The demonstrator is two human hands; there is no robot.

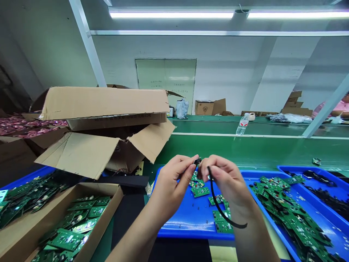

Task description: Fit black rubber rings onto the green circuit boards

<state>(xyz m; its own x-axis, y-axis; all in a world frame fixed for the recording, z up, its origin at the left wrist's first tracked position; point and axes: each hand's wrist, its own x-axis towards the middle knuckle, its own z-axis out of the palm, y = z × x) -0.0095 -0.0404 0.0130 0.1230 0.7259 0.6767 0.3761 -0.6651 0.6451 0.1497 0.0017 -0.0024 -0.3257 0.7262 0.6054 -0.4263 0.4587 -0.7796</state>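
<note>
Above the blue tray, my left hand pinches a small black part between thumb and fingertips. My right hand is close beside it, with its fingers curled and pressed together at that part. A thin black strip, like a cord or strap, comes out from the right hand's fingers and curves down past the wrist. Whether the strip joins the small part is hidden by the fingers. Below the hands, several green circuit boards lie in the tray along with tiny dark bits.
An open carton of circuit boards stands at the left, below larger cardboard boxes. To the right, a second blue tray holds piled boards, and another blue tray holds black parts. A water bottle stands farther back.
</note>
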